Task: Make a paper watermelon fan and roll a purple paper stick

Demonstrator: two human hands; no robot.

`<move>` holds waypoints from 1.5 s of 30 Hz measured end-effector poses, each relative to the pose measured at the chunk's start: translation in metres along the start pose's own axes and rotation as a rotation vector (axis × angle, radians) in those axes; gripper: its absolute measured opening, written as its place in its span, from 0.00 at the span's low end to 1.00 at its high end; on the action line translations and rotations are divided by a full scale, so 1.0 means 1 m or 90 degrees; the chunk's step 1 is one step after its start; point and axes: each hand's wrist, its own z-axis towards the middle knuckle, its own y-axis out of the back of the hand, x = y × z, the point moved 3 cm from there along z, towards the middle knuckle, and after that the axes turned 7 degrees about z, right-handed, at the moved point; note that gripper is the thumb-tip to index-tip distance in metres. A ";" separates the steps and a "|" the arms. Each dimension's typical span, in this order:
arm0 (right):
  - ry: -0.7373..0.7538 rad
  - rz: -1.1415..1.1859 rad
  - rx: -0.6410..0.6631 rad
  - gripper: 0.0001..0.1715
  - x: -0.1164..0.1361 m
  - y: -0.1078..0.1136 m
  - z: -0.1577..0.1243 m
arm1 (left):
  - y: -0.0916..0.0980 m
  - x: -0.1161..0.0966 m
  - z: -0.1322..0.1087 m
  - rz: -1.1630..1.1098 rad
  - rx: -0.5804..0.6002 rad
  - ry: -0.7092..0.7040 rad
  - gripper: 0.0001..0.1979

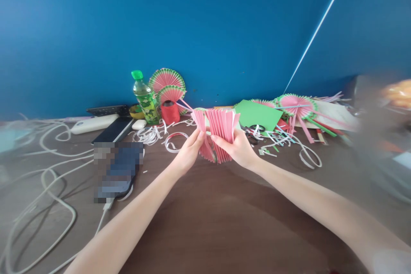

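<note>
The left grip (189, 150) and right grip (240, 149) are each closed around one side of the pink pleated paper (221, 128), which spans between them above the bench (205, 222). Beyond the right grip lies a green sheet (258, 114); beyond the left stand a red roll (170, 113) and green-capped bottle (147, 100).

Soft, fairly bright light pales the blue wall (224, 30) toward the upper left; faint shadows darken the brown tabletop (199, 227). Both side edges blur (the smartphone (120, 169) is pixelated).
</note>
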 end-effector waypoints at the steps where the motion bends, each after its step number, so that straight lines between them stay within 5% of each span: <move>1: -0.001 -0.003 0.000 0.14 0.000 0.000 0.000 | 0.000 -0.001 0.000 0.005 -0.002 -0.004 0.21; 45: -0.029 -0.056 -0.006 0.13 -0.002 0.001 0.000 | -0.002 -0.005 -0.002 0.148 0.006 -0.023 0.18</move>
